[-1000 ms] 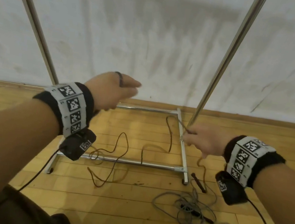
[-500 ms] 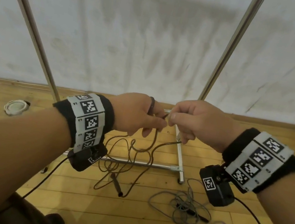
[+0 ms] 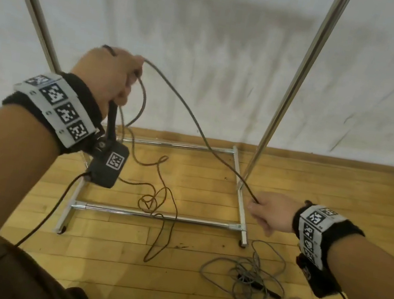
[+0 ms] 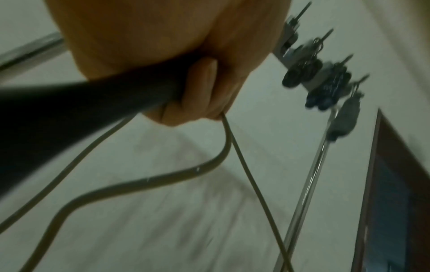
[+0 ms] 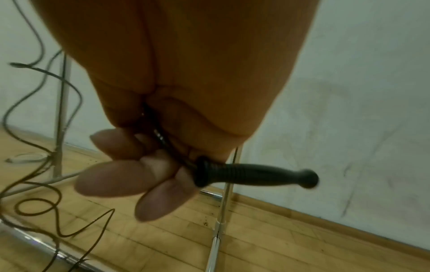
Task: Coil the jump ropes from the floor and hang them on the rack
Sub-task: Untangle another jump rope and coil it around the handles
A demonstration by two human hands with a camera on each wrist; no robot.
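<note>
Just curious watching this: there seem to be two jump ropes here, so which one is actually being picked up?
The brown rope, stretched between the left hand and the right hand. The grey rope lies in a tangled heap on the floor, untouched.

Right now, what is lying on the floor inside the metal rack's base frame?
Inside the rack base, loose brown rope lies in loops on the wooden floor, trailing over the front bar. The left arm covers the frame's left corner.
</note>
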